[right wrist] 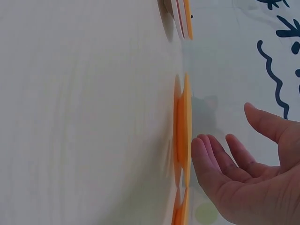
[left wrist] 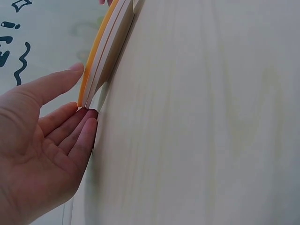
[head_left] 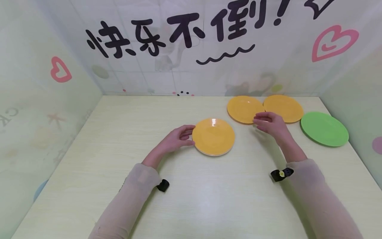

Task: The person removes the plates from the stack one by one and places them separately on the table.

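Note:
My left hand [head_left: 176, 139] holds the left rim of an orange plate [head_left: 213, 136] at mid-table. In the left wrist view, white layers show under that orange plate [left wrist: 95, 54], like a stack seen edge-on. The thumb lies at the upper rim and the fingertips at the lower edge. My right hand [head_left: 270, 124] hovers with relaxed, spread fingers over the near right rim of a second orange plate [head_left: 243, 108]. Nothing is in its grasp. In the right wrist view its fingertips are close over the face of that plate [right wrist: 187, 126].
A third orange plate [head_left: 285, 108] lies at the back right, edge to edge with the second. A green plate [head_left: 324, 129] lies by the right wall. Printed cloth walls [head_left: 191, 79] enclose the pale wooden table [head_left: 191, 199] at the back and sides.

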Available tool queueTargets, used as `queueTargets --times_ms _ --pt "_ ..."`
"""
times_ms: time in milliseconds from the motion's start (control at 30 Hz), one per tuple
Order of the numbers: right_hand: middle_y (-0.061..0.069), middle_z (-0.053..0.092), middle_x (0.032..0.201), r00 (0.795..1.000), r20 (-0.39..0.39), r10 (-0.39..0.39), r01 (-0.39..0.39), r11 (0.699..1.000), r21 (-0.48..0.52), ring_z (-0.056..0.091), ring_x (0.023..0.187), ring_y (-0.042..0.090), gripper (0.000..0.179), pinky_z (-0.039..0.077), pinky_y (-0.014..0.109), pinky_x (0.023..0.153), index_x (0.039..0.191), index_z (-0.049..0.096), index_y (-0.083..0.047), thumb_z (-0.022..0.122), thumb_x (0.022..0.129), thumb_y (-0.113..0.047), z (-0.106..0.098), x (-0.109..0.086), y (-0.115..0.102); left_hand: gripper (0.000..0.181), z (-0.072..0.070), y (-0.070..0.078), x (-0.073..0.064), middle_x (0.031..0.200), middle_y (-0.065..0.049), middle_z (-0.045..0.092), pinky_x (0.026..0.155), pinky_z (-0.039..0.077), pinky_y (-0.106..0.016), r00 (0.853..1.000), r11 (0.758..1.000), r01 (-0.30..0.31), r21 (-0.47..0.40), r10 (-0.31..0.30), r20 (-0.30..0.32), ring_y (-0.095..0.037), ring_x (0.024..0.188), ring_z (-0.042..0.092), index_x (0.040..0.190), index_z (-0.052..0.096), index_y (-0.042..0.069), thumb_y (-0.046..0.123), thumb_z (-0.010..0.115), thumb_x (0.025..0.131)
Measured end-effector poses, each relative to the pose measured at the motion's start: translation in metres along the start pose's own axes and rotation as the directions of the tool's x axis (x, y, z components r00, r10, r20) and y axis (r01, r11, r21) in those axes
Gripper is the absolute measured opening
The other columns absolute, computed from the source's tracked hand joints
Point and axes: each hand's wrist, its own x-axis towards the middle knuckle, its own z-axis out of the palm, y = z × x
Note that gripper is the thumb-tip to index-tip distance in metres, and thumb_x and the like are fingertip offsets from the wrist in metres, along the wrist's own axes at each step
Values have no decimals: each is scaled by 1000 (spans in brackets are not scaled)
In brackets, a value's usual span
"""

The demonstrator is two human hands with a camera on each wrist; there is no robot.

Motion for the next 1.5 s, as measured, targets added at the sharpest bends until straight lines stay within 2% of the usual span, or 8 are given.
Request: queueTargets --times_ms 200,433,567,800,967,1167,1333,1500 --pt "20 52 141 998 57 -9 14 997 -77 62 92 -5 56 56 11 86 144 44 2 64 98 -25 20 -2 -4 66 0 1 0 154 -11 47 119 41 -38 1000 1000 3 5 -3 1 -27 143 46 149 42 7 12 73 91" --pt "24 56 136 991 129 -22 36 994 -105 65 94 4 52 56 13 82 139 48 4 65 97 -23 37 -3 -5 66 0 1 0 154 -11 47 119 41 -39 1000 1000 4 11 -4 -1 -26 143 46 149 42 7 12 73 91" --pt "27 56 136 984 179 -16 37 993 -114 64 92 2 51 56 12 80 138 48 6 65 97 -19 45 -2 -5 66 1 2 -1 153 -11 48 118 42 -38 1000 1000 10 20 -10 -5 -26 142 47 149 42 7 13 73 91" --pt "17 60 121 972 228 59 -16 982 -186 62 88 7 50 60 17 81 135 51 6 69 94 -17 58 5 -9 66 1 4 0 153 -11 47 118 42 -38 1000 1000 16 23 -16 -8 -26 142 47 149 42 7 12 73 91" --pt "14 60 110 976 205 66 -7 961 -276 60 84 12 49 59 15 73 132 54 7 72 91 -12 65 9 -13 65 1 3 1 153 -12 48 118 42 -38 1000 1000 17 20 -17 -7 -26 142 47 149 42 6 12 73 91" --pt "16 59 111 982 178 67 -2 941 -339 58 88 18 45 56 14 70 131 55 5 71 92 -10 66 10 -15 65 1 4 0 153 -12 48 118 42 -39 1000 999 22 32 -22 -7 -26 142 47 149 42 7 14 73 91" --pt "16 58 112 985 164 55 2 946 -324 58 89 18 43 57 16 71 131 55 6 69 92 -7 65 9 -13 65 1 4 -1 153 -11 48 118 42 -39 999 999 33 41 -33 -10 -26 142 47 149 43 8 14 73 92" --pt "13 55 108 981 179 76 -30 968 -251 58 83 13 44 59 17 70 133 52 6 67 94 -6 61 9 -10 64 1 4 -1 154 -11 48 119 41 -39 1000 999 26 38 -26 -8 -27 142 47 148 44 8 13 72 92"
